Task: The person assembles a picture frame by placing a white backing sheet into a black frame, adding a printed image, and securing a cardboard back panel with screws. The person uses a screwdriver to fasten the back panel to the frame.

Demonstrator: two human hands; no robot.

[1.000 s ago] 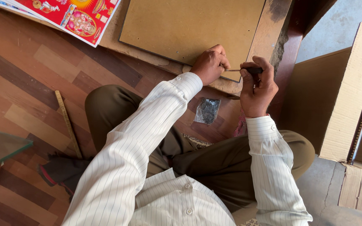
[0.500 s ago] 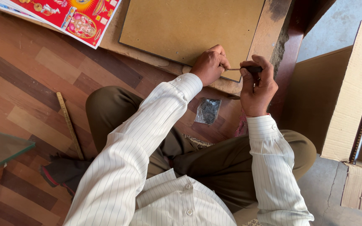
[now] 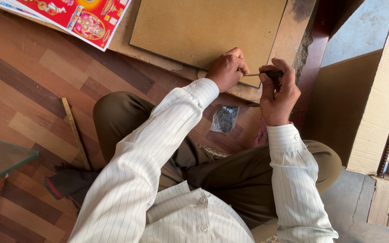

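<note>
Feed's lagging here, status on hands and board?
Left hand pinching at the brown board edge. Right hand gripping a dark-handled tool, tip toward left fingers. Nothing blocking.

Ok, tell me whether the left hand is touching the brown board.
Touching. The head view shows the left hand resting knuckles-down on the near edge of the brown board, with no gap visible between them.

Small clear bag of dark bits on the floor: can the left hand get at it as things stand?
Probably yes. The bag lies uncovered just below the left hand, with bare floor between; that hand is pressed on the brown board and would have to let go first.
</note>
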